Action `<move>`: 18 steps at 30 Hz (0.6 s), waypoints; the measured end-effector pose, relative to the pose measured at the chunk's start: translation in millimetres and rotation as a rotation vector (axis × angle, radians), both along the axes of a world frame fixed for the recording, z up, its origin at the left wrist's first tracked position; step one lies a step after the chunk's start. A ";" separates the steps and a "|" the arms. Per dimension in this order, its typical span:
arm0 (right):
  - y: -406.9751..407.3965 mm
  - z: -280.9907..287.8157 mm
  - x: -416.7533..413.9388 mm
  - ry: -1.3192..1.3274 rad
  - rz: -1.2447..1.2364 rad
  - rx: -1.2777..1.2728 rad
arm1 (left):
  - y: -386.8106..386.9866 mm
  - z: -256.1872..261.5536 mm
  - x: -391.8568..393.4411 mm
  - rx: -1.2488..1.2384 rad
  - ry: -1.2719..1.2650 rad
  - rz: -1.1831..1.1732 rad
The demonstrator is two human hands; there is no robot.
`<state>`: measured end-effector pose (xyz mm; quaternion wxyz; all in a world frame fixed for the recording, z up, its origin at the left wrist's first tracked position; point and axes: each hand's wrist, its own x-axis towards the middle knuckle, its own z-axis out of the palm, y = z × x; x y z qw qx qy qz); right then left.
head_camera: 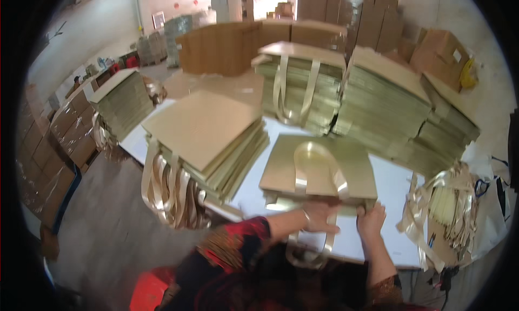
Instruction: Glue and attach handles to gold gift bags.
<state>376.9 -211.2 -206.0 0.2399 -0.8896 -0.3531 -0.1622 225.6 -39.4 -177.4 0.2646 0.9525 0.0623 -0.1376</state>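
A beige-gold paper gift bag (279, 177) lies flat on the white tabletop (393, 226) before me, its open end towards me. One ribbon handle (302, 161) loops over its upper face. Another ribbon handle (310, 260) hangs from the near side, over the table edge. My left hand (322, 217) is at the middle of the bag's mouth, with its fingers partly hidden by the bag's edge. At the near right corner, my right hand (371, 219) pinches the bag's edge with bent fingers.
To the left, a stack of similar bags (202, 128) dangles ribbons over the table edge. Tall bag stacks (381, 96) line the far side. Loose ribbons (450, 213) hang at the right. Cardboard cartons (219, 47) stand behind, and a red object (150, 288) sits lower left.
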 end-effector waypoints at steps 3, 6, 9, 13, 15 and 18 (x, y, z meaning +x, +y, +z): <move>0.3 4.8 -6.7 -0.049 0.044 0.020 | 19.7 7.5 -54.4 0.067 0.062 0.015; -3.3 4.2 -10.6 -0.005 0.055 -0.002 | 23.3 17.4 -87.8 0.178 -0.053 -0.011; -20.1 4.5 -16.4 0.058 0.040 0.004 | 23.0 20.4 -114.1 0.234 -0.070 -0.048; -60.8 14.8 -34.0 0.209 0.096 0.070 | 29.5 18.7 -153.6 0.156 -0.013 -0.009; -85.3 20.4 -50.8 0.031 0.110 -0.077 | 25.0 20.4 -170.1 0.524 -0.130 -0.088; -111.3 16.0 -77.6 -0.063 0.172 -0.014 | 1.8 19.6 -163.2 0.362 -0.215 -0.100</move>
